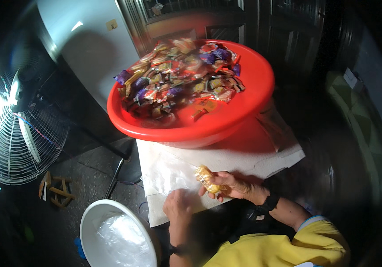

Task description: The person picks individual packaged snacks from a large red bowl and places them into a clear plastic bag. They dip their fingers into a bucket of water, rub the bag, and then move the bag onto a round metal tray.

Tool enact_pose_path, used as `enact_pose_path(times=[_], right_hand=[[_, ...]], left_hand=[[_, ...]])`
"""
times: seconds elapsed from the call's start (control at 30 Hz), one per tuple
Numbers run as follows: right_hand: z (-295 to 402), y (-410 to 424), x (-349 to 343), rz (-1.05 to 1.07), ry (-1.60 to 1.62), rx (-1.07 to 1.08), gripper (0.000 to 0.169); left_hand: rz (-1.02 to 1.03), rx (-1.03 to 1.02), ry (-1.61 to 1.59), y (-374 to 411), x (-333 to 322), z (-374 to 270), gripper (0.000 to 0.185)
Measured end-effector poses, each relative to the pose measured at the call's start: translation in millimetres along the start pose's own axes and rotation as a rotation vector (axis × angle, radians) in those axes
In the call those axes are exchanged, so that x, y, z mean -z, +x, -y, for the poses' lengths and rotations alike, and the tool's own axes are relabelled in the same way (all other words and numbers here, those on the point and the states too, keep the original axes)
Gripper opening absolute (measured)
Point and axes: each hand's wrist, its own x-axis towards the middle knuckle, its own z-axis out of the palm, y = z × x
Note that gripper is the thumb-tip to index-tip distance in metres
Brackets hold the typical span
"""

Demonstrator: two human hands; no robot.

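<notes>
My right hand (232,187) grips a yellowish item in a clear wrapper (206,177) over the near part of a white cloth-like cover (217,160). Just to its left, my left hand (177,205) is blurred at the edge of clear plastic film or bags (167,172) lying on the cover; whether its fingers hold the plastic is hidden. Beyond both hands stands a large red plastic basin (257,90), heaped with small wrapped snacks (177,76) in clear, red and purple packaging.
A white tub (85,227) with clear plastic bags (122,237) stands at the lower left. A caged fan (24,143) on a dark stand is at the left, near a small wooden stool (62,192). Dark paneled doors (224,20) rise behind the basin.
</notes>
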Motion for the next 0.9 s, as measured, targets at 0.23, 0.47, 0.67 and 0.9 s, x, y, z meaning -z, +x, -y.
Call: enact_pose_path(times=[0.23, 0.47, 0.67, 0.9], right_hand=[[-17, -2, -15, -0.205, -0.182, 0.010, 0.046], [-25, -7, -21, -0.390, -0.270, -0.019, 0.051], [-31, -11, -23, -0.383, -0.369, 0.008, 0.051], [-29, -15, -27, -0.348, -0.395, 0.011, 0.038]], left_hand=[[0.030, -0.017, 0.083, 12, -1, -8, 0.013], [-0.116, -0.003, 0.010, 6, -28, 8, 0.010], [-0.215, -0.018, -0.036, 5, -27, 6, 0.009], [-0.212, 0.019, -0.068, 5, -27, 7, 0.008]])
